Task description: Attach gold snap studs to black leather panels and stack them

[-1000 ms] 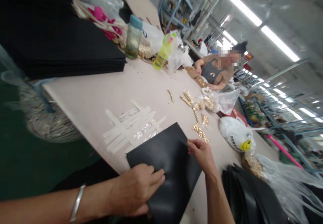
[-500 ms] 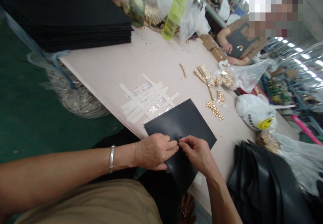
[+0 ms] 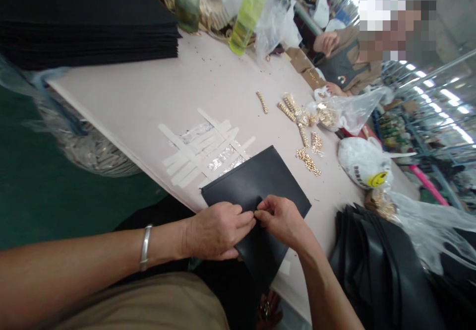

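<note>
A black leather-like panel [image 3: 256, 176] lies at the table's near edge, its lower corner hanging over. My left hand [image 3: 219, 231] grips the panel near its middle, fingers curled over it and the thumb partly hidden below. Close against it, my right hand [image 3: 278, 218] is closed in a pinch at the panel's surface. Whatever sits between the right fingertips is too small to make out. Beyond the panel lie a small heap of gold-coloured metal pieces [image 3: 308, 162] and several rows of gold rings [image 3: 288, 106].
Stacked black sheets [image 3: 92, 42] fill the far left. Folded black panels [image 3: 375, 250] stand at the right. A green bottle [image 3: 245, 17], a white plastic bag [image 3: 360, 161] and tape strips [image 3: 208, 146] are on the table [image 3: 226, 87]. Across it sits a co-worker [image 3: 338, 67].
The view has shifted slightly, so the table's things appear further left. My hands keep nearly the same pinch on the panel. The co-worker has raised one hand.
</note>
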A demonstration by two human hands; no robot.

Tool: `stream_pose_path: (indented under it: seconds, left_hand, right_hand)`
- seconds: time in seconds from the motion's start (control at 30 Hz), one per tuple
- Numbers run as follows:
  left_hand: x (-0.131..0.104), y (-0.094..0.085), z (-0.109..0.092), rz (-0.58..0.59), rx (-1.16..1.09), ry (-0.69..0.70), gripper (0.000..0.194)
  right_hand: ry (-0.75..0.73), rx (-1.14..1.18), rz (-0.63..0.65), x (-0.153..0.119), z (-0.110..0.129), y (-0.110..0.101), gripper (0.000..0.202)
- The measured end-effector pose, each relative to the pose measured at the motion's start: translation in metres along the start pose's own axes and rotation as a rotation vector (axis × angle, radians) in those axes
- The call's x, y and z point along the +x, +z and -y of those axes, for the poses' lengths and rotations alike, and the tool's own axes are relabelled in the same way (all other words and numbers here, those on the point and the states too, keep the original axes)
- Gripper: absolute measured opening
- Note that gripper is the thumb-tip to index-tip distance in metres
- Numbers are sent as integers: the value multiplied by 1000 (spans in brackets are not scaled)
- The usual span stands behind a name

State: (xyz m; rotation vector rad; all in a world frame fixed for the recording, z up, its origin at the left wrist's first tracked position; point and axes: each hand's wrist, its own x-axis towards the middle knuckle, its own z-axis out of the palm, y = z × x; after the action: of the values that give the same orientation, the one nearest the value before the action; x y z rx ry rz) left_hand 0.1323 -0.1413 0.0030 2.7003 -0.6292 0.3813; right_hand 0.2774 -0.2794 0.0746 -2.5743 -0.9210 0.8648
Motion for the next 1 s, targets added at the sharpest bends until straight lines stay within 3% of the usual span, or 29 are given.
stream_pose_path:
  seconds: [0.23, 0.37, 0.43, 0.5, 0.57, 0.77, 0.93, 1.0]
  left_hand:
    - [1, -1, 0, 11, -25, -4, 69]
    - [1, -2, 1, 24, -19, -10, 69]
    - [0, -1, 1, 22, -22, -25, 67]
    - [0, 0, 1, 11, -29, -33, 65]
    - [0, 0, 1, -6, -33, -36, 61]
    - [0, -5, 3, -48, -112, -83, 54]
    - [0, -16, 4, -5, -224, -41, 55]
    - [1, -28, 2, -76, -247, -34, 59]
  right_hand:
    - [100, 47, 154, 15, 3, -7, 8]
    - [103, 160, 201, 23, -7, -13, 14]
    - [59, 140, 51, 29, -18, -22, 25]
    - [26, 16, -222, 36, -30, -35, 37]
    - [61, -97, -400, 44, -39, -49, 52]
    - [143, 6, -313, 58, -53, -72, 72]
    - [118, 296, -248, 40, -63, -67, 40]
    - [91, 434, -271, 18, -68, -66, 39]
